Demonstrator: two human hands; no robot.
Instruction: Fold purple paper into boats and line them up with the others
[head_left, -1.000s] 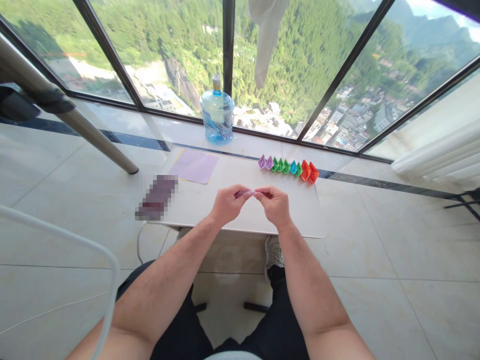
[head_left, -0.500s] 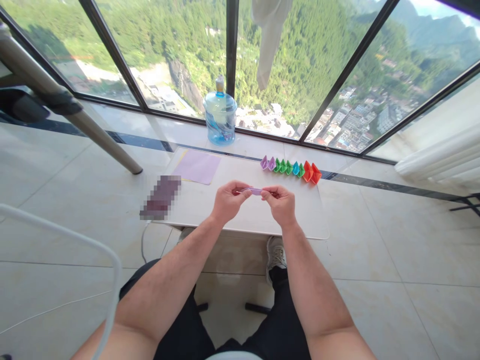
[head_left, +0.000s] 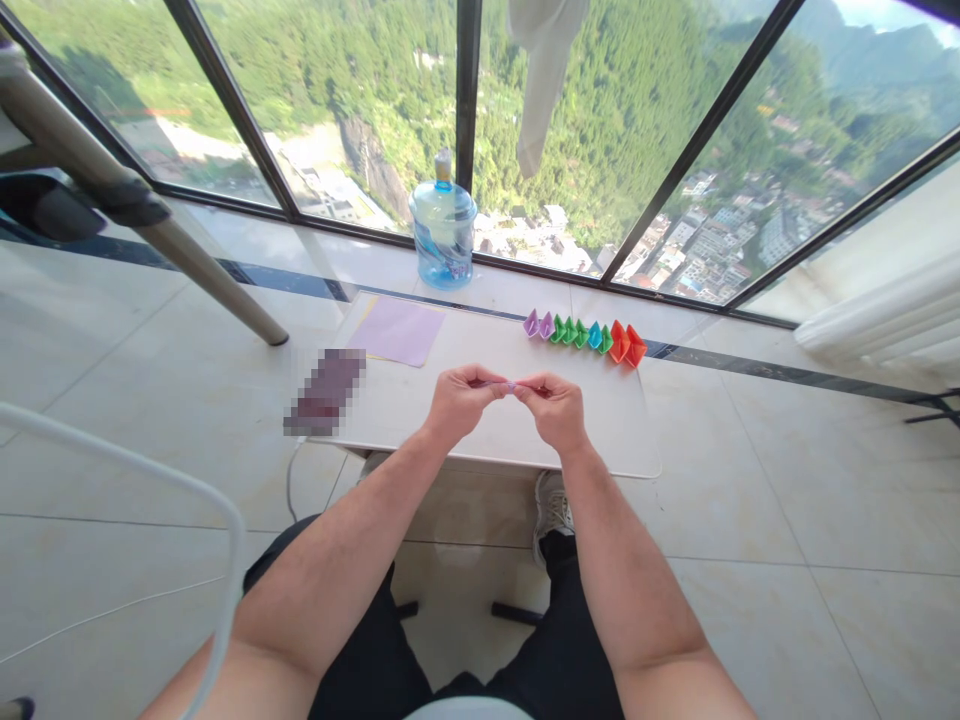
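Note:
Between both hands, above the middle of the small white table (head_left: 600, 430), is a small folded piece of purple paper (head_left: 511, 387). My left hand (head_left: 461, 400) pinches its left end and my right hand (head_left: 553, 408) its right end. The fingertips almost meet and cover most of the paper, so its folded shape is hard to make out. Beyond my right hand, a row of folded paper boats (head_left: 581, 333) stands along the far edge, in purple, green, blue and red. Flat purple paper sheets (head_left: 401, 330) lie at the far left of the table.
A pixelated dark object (head_left: 326, 392) rests at the table's left edge, with a cable near it. Behind the table a blue water jug (head_left: 442, 235) stands by the window. A slanted metal pole (head_left: 217, 280) reaches the floor at left, and a white curved tube (head_left: 202, 490) crosses nearer me.
My hands have drawn closer together on the purple paper, and less of it shows between the fingertips. The boats and sheets lie as before; the view has shifted slightly.

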